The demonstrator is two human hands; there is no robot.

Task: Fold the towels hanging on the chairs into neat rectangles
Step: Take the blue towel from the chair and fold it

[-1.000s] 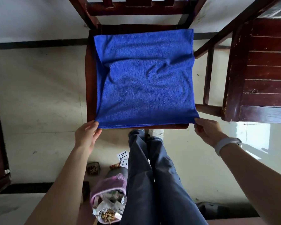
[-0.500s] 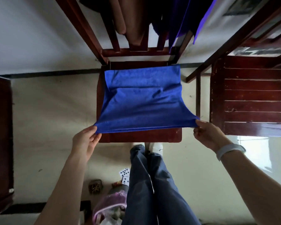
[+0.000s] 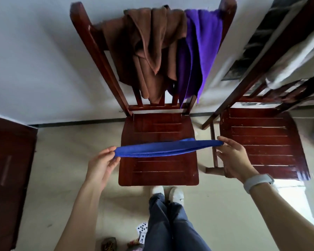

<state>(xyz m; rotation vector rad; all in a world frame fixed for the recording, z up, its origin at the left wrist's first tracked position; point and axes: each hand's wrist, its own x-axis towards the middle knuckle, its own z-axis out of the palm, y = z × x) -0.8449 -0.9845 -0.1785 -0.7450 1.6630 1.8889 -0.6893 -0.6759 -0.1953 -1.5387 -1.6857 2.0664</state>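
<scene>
Towel (image 3: 163, 148): blue, soft, thin strip.

Bare forearms, a white wristband (image 3: 257, 180), dark blue trousers (image 3: 170, 223), white shoes (image 3: 168, 193).

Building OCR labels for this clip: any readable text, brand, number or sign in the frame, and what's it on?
No readable words, brands or numbers.
Playing cards on the floor: black club pips show, corner indices too small to read.
Wristband on the right wrist: no visible marking.
Blue towel, brown towel, purple towel, chair: no labels visible.
</scene>
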